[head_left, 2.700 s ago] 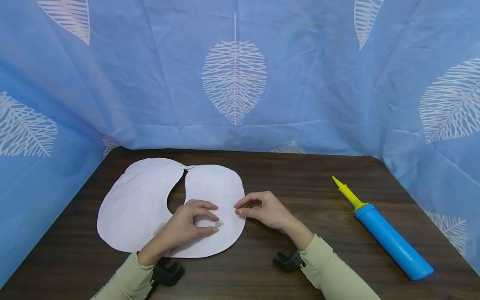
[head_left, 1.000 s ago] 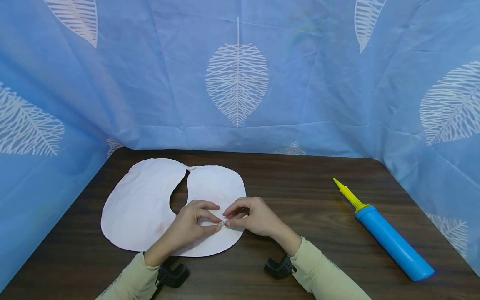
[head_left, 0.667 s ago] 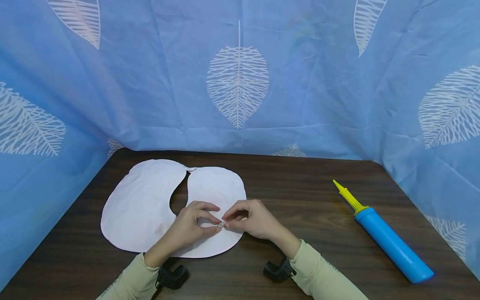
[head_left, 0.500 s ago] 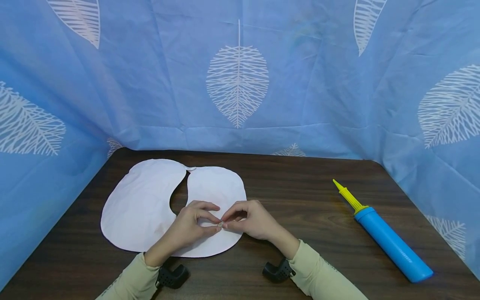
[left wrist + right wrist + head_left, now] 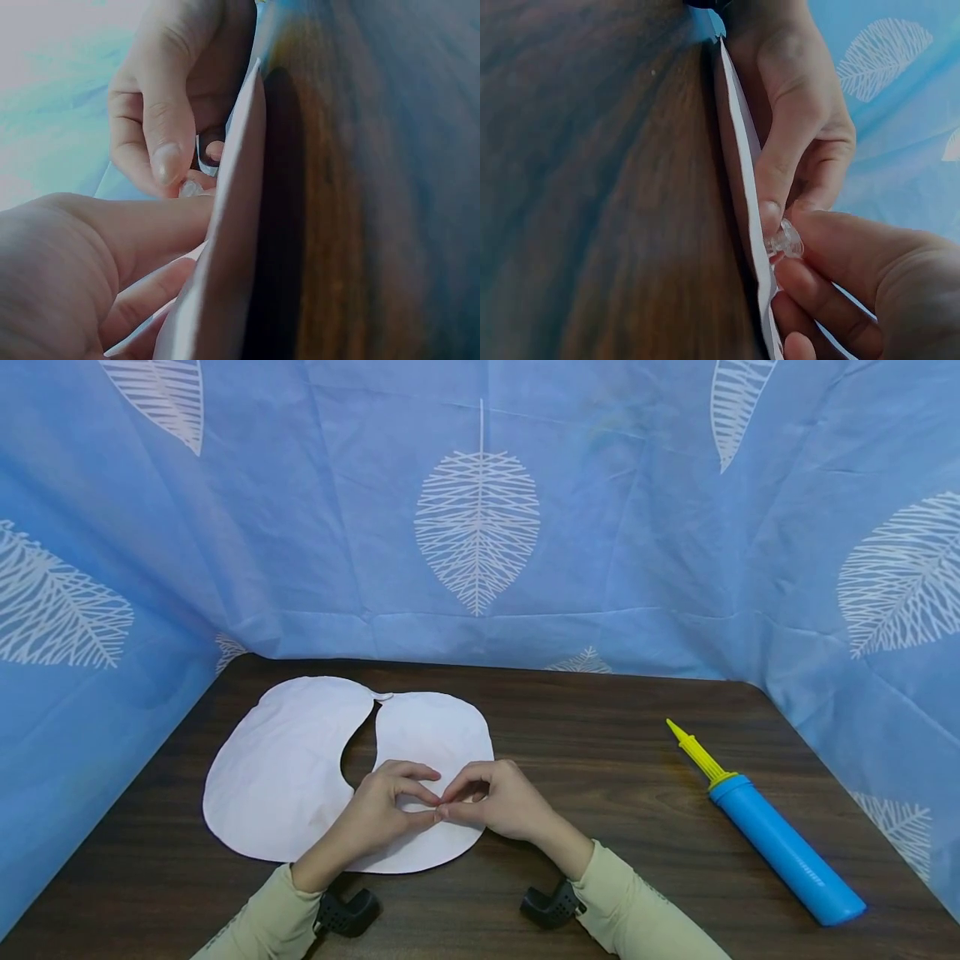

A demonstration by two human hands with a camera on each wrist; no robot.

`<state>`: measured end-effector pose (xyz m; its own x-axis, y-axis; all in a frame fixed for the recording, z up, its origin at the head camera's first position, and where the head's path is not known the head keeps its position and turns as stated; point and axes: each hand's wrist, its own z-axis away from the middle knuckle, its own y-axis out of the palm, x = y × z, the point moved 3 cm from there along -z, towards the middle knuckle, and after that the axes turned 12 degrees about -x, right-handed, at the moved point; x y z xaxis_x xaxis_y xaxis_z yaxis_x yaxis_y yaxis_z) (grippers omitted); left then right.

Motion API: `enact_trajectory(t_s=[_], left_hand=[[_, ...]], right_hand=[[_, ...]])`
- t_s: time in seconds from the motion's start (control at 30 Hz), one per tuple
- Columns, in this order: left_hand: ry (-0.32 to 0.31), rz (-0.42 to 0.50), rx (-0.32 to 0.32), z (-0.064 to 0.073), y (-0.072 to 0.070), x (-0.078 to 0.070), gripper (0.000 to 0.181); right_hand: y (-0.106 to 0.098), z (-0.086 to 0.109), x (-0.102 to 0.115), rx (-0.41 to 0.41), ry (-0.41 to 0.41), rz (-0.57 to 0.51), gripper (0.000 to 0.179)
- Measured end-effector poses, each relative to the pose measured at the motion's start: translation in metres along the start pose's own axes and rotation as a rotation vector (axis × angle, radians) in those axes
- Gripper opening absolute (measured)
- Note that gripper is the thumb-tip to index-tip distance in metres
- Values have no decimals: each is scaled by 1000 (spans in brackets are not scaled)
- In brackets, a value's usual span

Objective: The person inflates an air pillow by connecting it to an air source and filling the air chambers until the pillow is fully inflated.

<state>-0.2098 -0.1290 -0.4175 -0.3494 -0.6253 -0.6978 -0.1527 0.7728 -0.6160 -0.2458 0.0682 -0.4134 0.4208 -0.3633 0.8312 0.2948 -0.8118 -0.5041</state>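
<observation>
A flat white U-shaped inflatable neck pillow [image 5: 277, 768] lies on the table. Its clear plastic air valve [image 5: 787, 240] sticks up from the right lobe, seen between the fingertips in the right wrist view and partly in the left wrist view [image 5: 191, 187]; in the head view the fingers cover it. My left hand [image 5: 375, 814] pinches the valve low down near the fabric, with thumb and fingers. From the other side my right hand [image 5: 510, 802] pinches the top of the valve between thumb and forefinger. The thumbs of both hands meet there.
At the right of the dark wooden table [image 5: 600, 735] lies a blue hand pump [image 5: 787, 847] with a yellow nozzle, pointing away to the left. A blue leaf-print curtain [image 5: 637, 543] hangs behind the table and along both sides.
My right hand has moved left from the pillow's right edge onto the valve and closed its fingertips there. The left hand stays at the valve. The pump and pillow lie as before.
</observation>
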Motion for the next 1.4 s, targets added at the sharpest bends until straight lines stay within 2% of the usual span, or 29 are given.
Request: enact_trajectory(t_s=[0.2, 0.43, 0.6, 0.97, 1.07, 1.4], left_hand=[[-21, 14, -3, 0, 1, 1, 8], [14, 3, -26, 1, 0, 1, 11], [26, 10, -19, 2, -2, 1, 11], [53, 56, 105, -2, -15, 14, 13], [70, 49, 118, -3, -18, 16, 13], [15, 68, 131, -3, -21, 18, 13]], right_hand=[[3, -2, 5, -44, -5, 57, 7], [6, -3, 7, -60, -10, 63, 6], [7, -3, 8, -62, -13, 73, 6], [5, -3, 7, -69, -11, 99, 7], [4, -2, 7, -69, -9, 99, 6], [1, -1, 9, -85, -5, 104, 4]])
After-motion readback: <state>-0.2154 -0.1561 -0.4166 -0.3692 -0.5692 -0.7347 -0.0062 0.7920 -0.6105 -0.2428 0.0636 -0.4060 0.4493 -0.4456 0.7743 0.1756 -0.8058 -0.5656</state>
